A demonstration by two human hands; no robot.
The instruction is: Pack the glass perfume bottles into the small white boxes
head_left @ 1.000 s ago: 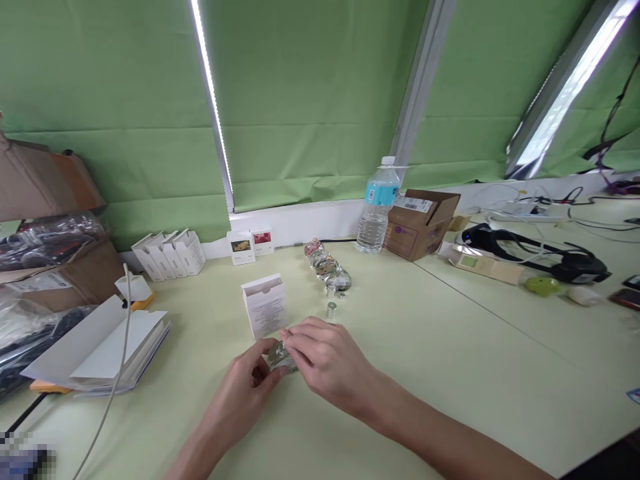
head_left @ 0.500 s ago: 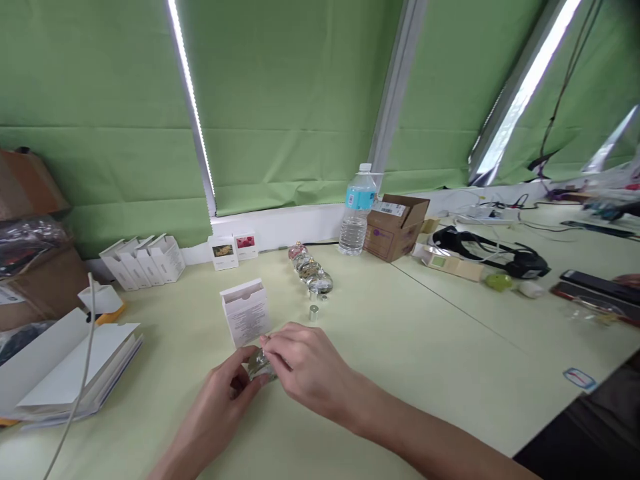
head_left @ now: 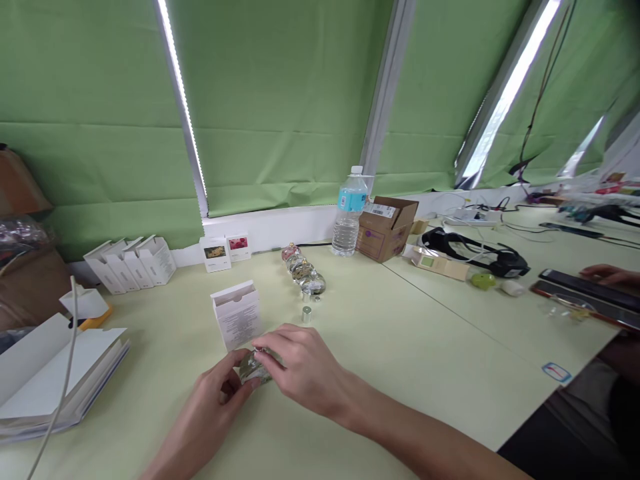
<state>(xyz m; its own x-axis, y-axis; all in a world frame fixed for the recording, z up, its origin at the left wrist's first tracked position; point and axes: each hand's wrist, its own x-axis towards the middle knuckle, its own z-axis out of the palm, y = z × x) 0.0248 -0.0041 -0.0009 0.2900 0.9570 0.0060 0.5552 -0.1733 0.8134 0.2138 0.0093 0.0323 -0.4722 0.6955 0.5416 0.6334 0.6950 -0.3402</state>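
Note:
My left hand (head_left: 217, 393) grips a small, rounded clear glass perfume bottle (head_left: 250, 368) between thumb and fingers, just above the table. My right hand (head_left: 295, 363) is closed at the top of that bottle, thumb and fingertips pinched at its neck; whatever small part they hold is mostly covered. Right behind stands an open white carton (head_left: 237, 317) with printed text. Farther back lies a row of similar glass bottles (head_left: 314, 285) with gold-coloured tops. A small silver cap (head_left: 307, 314) stands in front of them, with other small silver pieces close by.
White cartons (head_left: 133, 267) line the left back, beside two picture boxes (head_left: 216, 255). A water bottle (head_left: 349, 217) and a brown cardboard box (head_left: 385, 230) stand at the back. Papers (head_left: 75, 380) lie left, a black headset (head_left: 475, 252) right. Another person's hand (head_left: 607, 273) shows far right.
The view has shifted slightly to the right. Both hands stay on the glass bottle, with the right fingertips slightly moved at its top. Another person's hand shows more at the right.

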